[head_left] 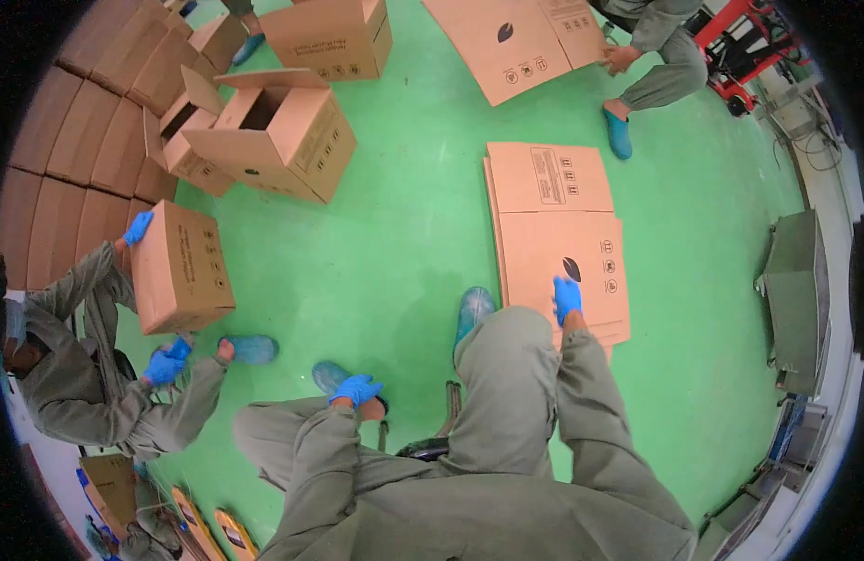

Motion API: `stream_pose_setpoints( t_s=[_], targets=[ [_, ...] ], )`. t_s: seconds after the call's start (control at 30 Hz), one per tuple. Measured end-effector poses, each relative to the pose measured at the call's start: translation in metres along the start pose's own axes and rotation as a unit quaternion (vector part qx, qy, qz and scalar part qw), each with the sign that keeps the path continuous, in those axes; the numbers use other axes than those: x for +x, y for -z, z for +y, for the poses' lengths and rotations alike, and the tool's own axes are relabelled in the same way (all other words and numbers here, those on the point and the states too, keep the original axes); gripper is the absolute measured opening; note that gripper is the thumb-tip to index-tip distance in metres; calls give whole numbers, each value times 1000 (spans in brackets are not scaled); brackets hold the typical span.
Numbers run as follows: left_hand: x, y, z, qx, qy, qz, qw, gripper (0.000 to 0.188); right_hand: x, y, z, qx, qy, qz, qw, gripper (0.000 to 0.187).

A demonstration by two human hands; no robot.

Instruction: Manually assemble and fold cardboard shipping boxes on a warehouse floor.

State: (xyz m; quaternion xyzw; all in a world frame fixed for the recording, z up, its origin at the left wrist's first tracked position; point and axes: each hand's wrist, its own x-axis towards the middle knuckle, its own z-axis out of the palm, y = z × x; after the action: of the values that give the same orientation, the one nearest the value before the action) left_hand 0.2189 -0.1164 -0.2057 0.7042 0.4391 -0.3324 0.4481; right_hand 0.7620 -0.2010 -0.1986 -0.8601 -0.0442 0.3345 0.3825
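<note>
A: Your right hand (568,295), in a blue glove, is over the stack of flattened cartons (544,245), just below the dark leaf mark (571,266) on the top sheet. Its fingers are partly bent. Whether it presses on the cardboard or pinches any of it, I can't tell from this view.

B: And your left hand (359,389)? Gloved in blue as well, fingers loosely spread, nothing visible in its hold. It is near your left shoe cover (328,376), well apart from the stack.

A: Where does that stack lie? On the green floor (404,234), ahead of you and to your right, just past your right shoe cover (474,310). Its edges are slightly out of line.

B: Who is around you? To your left, a co-worker (86,383) has one blue-gloved hand (139,227) at the upper corner of a brown carton (184,271). Beyond your stack, another person's bare hand (622,58) is at the edge of a flat carton (516,47).

A: Farther off, ahead and left, you have two cartons with raised flaps (296,140), then piled cartons (67,140) along the side. Red wheeled equipment (736,47) is at far right.
</note>
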Motion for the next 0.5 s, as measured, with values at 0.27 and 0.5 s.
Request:
stream_pose_setpoints(
  t_s=[0.27, 0.5],
  targets=[
    [-36, 23, 7, -123, 45, 144, 981, 58, -38, -107, 149, 316, -340, -24, 885, 66],
    [-8, 31, 35, -74, -14, 135, 988, 58, 1, -55, 153, 484, -332, -177, 790, 64]
  ],
)
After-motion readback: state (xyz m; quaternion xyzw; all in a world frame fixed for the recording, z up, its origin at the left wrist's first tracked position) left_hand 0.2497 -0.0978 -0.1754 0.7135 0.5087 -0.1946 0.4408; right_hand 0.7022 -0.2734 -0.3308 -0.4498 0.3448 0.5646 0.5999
